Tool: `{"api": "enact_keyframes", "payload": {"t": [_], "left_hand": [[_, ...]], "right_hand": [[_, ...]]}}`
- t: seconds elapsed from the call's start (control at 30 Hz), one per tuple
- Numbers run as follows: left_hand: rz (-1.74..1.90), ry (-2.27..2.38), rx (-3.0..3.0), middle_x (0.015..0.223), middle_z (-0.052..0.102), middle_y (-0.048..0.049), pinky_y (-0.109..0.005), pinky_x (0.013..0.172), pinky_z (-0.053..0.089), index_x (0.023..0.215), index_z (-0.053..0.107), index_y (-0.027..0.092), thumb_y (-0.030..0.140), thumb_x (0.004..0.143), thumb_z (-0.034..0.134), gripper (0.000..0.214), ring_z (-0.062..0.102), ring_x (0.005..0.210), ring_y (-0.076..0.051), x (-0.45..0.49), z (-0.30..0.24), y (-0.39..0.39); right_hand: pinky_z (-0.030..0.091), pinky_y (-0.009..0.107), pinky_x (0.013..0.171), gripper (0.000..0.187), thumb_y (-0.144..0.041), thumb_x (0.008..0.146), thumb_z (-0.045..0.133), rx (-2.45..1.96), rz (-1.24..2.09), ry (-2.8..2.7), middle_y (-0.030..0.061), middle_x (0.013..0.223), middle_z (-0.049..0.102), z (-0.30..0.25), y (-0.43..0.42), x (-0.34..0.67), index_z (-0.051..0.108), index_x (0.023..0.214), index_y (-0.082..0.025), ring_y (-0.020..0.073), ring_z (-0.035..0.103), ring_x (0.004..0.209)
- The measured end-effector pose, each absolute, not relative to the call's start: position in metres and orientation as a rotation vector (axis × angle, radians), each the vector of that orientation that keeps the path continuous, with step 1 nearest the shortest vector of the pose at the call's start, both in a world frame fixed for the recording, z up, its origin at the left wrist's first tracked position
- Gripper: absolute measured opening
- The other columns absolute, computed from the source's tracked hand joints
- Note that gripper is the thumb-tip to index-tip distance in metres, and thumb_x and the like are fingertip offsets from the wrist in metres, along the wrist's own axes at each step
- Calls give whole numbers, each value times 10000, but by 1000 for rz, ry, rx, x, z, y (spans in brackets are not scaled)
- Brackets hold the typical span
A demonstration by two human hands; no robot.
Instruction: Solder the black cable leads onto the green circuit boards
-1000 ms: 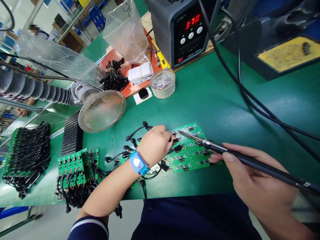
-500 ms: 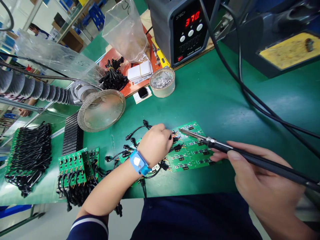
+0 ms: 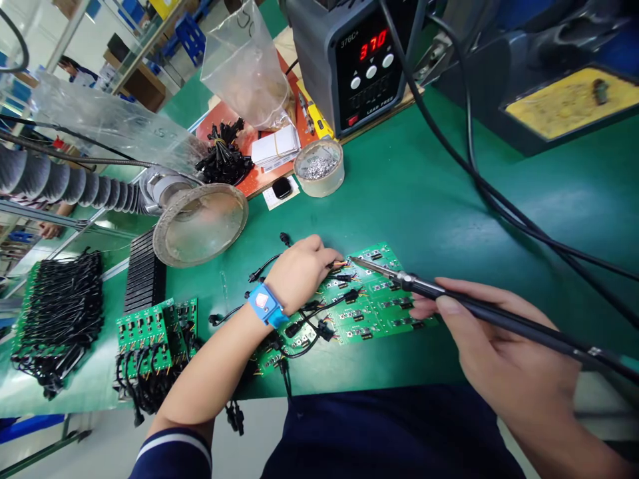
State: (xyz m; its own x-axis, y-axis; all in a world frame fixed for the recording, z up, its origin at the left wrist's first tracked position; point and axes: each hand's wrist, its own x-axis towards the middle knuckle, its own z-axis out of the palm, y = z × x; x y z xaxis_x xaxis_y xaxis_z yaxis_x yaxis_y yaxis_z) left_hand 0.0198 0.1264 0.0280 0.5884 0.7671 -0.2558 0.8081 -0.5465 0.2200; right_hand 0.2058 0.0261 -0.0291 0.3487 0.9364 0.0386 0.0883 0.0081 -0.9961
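Note:
My right hand (image 3: 499, 339) grips a soldering iron (image 3: 439, 293) like a pen. The iron's tip is over the upper part of a green circuit board panel (image 3: 369, 319), close to some thin coloured wires; whether it touches cannot be made out. My left hand (image 3: 299, 269), with a blue strap (image 3: 267, 305) on the wrist, pinches a cable with orange-looking wire ends (image 3: 339, 264) at the board. Its other fingers are curled under and partly hidden. Black cables with connectors (image 3: 324, 306) lie across the panel, several joined to it by coloured wires.
Behind stand a soldering station (image 3: 369, 66) reading 370, a round tub of silvery bits (image 3: 319, 167) and a yellow sponge (image 3: 574, 103). A fume extractor hood (image 3: 200, 226) hangs at left, near stacked wired boards (image 3: 144, 336) and bundled black cables (image 3: 60, 306). The iron's cord (image 3: 479, 179) loops at right.
My left hand has shifted slightly left and up, baring more of the wire ends. The soldering iron in my right hand has moved slightly left. The camera view has shifted a little.

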Motion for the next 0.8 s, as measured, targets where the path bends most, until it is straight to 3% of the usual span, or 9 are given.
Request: {"api": "enact_keyframes", "payload": {"t": [0.8], "left_hand": [[-129, 1271, 2532, 848, 524, -53, -287, 762, 461, 992, 625, 180, 145, 872, 442, 222, 520, 799, -155, 16, 17, 131]], "right_hand": [[586, 271, 566, 215, -288, 779, 609, -1380, 874, -978, 38, 761, 662, -31, 25, 206, 597, 973, -195, 173, 642, 619]]}}
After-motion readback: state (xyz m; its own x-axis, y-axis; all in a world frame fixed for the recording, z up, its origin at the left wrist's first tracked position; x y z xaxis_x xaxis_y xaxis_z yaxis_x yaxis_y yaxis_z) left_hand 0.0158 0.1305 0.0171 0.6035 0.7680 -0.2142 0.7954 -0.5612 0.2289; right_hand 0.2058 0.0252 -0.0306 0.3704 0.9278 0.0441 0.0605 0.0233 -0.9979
